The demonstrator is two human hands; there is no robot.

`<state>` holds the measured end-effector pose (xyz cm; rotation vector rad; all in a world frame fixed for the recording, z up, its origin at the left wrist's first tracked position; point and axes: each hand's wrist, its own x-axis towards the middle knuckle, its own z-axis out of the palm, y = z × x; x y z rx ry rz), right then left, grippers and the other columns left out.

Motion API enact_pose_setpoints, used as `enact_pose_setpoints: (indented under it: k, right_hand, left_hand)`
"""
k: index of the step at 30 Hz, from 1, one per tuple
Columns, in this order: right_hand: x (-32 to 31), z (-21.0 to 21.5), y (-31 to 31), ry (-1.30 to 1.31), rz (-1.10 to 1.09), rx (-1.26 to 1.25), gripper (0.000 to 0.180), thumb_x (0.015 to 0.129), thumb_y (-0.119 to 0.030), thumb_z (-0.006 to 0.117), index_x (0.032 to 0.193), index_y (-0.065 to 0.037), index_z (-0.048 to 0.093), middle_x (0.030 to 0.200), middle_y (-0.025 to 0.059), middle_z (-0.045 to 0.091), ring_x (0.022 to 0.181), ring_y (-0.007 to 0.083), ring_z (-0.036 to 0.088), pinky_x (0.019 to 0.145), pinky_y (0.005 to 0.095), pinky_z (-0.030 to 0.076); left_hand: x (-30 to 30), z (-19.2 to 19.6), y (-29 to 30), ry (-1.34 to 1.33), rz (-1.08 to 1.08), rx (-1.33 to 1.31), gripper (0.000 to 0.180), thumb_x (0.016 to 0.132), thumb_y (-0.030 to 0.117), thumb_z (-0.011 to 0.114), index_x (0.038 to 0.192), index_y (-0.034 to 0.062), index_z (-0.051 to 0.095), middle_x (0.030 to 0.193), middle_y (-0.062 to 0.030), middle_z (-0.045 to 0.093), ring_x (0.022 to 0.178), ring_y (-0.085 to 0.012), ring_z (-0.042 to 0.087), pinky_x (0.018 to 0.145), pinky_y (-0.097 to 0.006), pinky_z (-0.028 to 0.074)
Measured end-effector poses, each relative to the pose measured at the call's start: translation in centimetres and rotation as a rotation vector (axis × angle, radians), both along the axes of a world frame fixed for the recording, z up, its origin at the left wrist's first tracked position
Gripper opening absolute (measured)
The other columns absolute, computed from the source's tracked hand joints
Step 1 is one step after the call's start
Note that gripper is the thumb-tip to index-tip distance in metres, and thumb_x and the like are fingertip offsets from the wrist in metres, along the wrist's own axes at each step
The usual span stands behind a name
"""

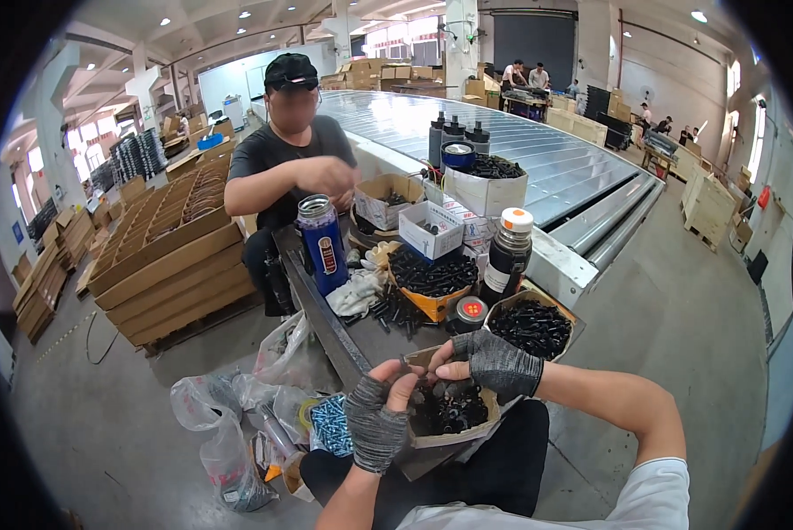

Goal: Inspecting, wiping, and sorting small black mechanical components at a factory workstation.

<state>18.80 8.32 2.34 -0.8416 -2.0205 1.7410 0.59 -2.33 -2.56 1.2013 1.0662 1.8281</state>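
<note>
- The left hand and the right hand, both in grey fingerless gloves, met above an open carton in front of the person's lap.
- The fingertips of both were bent toward one another; whether they grasped a small dark piece could not be told, as glove, fingers and contents ran together in the view.
- Small black parts lay inside that carton, directly beneath the hands.
- A second carton of black pieces stood just beyond the right hand, on the dark bench.
- A squat jar with a red-labelled lid stood beside it, near a tall dark flask with a white-and-orange cap.
- An orange-sided box farther back was heaped with black pieces.
- A blue flask stood upright at the bench's left, beside a white cloth item.
- Bluish screws filled a container left of the left hand, near clear plastic bags.
- A co-worker in a dark cap sat across the bench.
</note>
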Motion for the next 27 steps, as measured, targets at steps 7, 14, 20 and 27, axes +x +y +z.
enact_pose_setpoints:
  k: [7,14,20,27]
  right_hand:
    - [-0.3,-0.7,-0.1,0.052,-0.017,-0.127,0.034,0.097,-0.022,0.065,0.121,0.002,0.065,0.114,0.0084,0.069,0.107,0.0141,0.062,0.098,0.0303,0.049]
    - [-0.3,-0.9,-0.2,0.099,0.004,-0.247,0.035,0.097,-0.013,0.058,0.127,0.006,0.060,0.122,0.0153,0.064,0.114,0.0192,0.061,0.102,0.0331,0.051]
    - [-0.1,-0.6,-0.7,0.087,-0.046,-0.097,0.040,0.096,-0.018,0.060,0.128,0.007,0.059,0.123,0.0147,0.063,0.113,0.0182,0.061,0.099,0.0310,0.051]
    - [-0.1,-0.5,-1.4,0.202,-0.117,-0.150,0.042,0.095,-0.018,0.059,0.129,0.007,0.057,0.120,0.0148,0.064,0.112,0.0187,0.060,0.101,0.0319,0.048]
  left_hand:
    - [0.9,-0.3,0.4,0.196,0.118,0.009,0.025,0.092,0.005,0.070,0.116,-0.0011,0.064,0.098,-0.0093,0.071,0.086,-0.0152,0.067,0.078,-0.028,0.054]
    - [0.9,-0.7,0.7,0.224,0.137,0.004,0.023,0.092,0.006,0.071,0.113,-0.0005,0.067,0.096,-0.0080,0.071,0.086,-0.0143,0.067,0.079,-0.027,0.053]
    - [1.3,-0.4,1.2,0.481,0.219,0.095,0.018,0.094,0.006,0.068,0.111,-0.0006,0.067,0.093,-0.0089,0.073,0.084,-0.0148,0.067,0.078,-0.028,0.053]
    - [1.6,0.2,1.3,0.478,0.257,0.108,0.017,0.094,0.006,0.067,0.110,0.0000,0.067,0.092,-0.0100,0.073,0.083,-0.0152,0.067,0.077,-0.029,0.053]
